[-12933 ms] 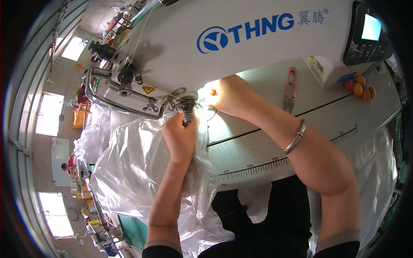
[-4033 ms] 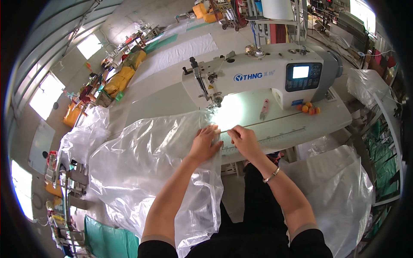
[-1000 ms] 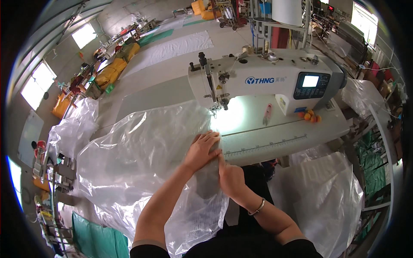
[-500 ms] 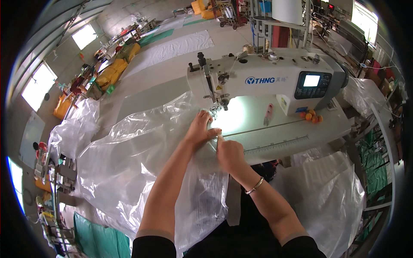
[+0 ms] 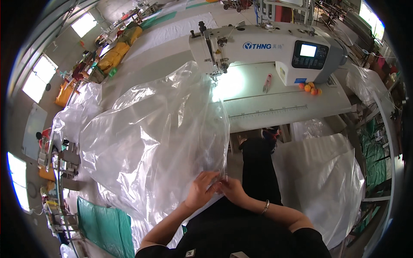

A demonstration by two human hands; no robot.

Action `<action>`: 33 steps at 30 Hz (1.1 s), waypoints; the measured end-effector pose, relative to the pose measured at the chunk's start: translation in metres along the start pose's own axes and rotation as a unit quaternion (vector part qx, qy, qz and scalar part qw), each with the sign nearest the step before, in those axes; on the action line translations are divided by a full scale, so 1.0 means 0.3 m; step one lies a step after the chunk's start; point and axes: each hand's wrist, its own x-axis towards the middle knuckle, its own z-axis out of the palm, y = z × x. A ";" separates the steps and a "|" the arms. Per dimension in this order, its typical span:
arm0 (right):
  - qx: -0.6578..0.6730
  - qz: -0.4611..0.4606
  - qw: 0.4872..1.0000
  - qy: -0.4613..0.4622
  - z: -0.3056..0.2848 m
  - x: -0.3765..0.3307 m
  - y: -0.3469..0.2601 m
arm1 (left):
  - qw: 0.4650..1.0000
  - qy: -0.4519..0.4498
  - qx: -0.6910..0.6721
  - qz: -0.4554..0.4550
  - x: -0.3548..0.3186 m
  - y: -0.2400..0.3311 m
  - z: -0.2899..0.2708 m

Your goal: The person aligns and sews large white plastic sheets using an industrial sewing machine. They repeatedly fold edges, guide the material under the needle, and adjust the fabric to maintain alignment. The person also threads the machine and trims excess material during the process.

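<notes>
A large sheet of clear plastic film (image 5: pixel 150 129) hangs over the left front of the sewing table, its upper end under the needle area of a white sewing machine (image 5: pixel 258 47). Close to my lap, my left hand (image 5: pixel 204 189) pinches the film's right-hand edge. Beside it, almost touching, my right hand (image 5: pixel 234 191) has its fingers closed on the same edge. The fingertips partly hide the fold they grip. Between my hands and the machine, the edge runs up loosely. A lamp lights the bed by the needle.
Pink-handled thread snips (image 5: pixel 267 83) and several small orange balls (image 5: pixel 310 88) lie on the machine bed, behind a printed ruler scale (image 5: pixel 269 112). More clear film (image 5: pixel 322 180) hangs at the right. A green sheet (image 5: pixel 105 228) lies at lower left.
Both hands have moved from beside the needle down toward my lap, now gripping the film's edge lower. The view has tilted downward, and the film near the needle stands uncovered.
</notes>
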 end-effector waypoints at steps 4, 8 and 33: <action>-0.240 -0.109 0.960 -0.094 0.011 -0.091 -0.104 | 0.990 -0.010 -0.016 -0.141 0.035 0.144 0.014; -0.284 -0.262 0.915 -0.120 -0.023 -0.100 -0.178 | 0.991 0.031 0.020 -0.131 0.051 0.142 0.032; -0.207 -0.213 0.955 -0.009 -0.042 -0.168 -0.234 | 0.980 -0.028 -0.140 -0.136 0.041 0.140 -0.025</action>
